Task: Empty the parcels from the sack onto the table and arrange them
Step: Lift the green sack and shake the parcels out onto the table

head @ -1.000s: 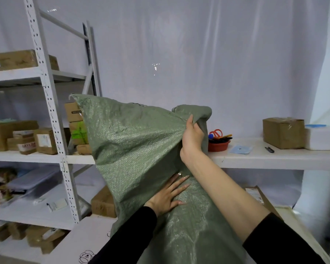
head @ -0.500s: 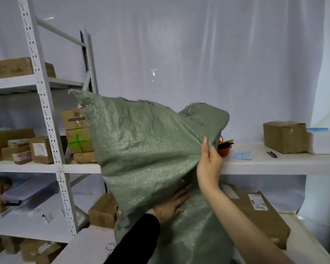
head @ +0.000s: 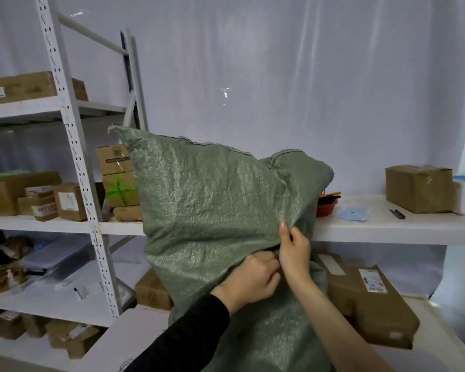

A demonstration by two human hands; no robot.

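A large green woven sack point(head: 212, 200) stands upright on the white table point(head: 134, 336), bulging with its top flopped over to the right. My right hand point(head: 294, 249) pinches a fold of the sack's fabric at mid-height. Just left of it, my left hand point(head: 249, 280) is closed on the sack's fabric at the same fold. A long brown cardboard parcel point(head: 368, 304) with a white label lies on the table to the right, partly behind the sack. Another brown parcel point(head: 151, 291) sits behind the sack on the left. The sack's contents are hidden.
A white metal rack point(head: 73, 146) with several cardboard boxes stands at the left. A white shelf point(head: 387, 226) runs behind the sack, holding a brown box point(head: 419, 189), a red bowl point(head: 325, 208) of tools, a blue patch and a small dark tool. White sheeting covers the wall.
My right hand slid down from the sack's top corner to its middle. My left hand went from lying flat on the sack to gripping the fabric. The long parcel at right came into view.
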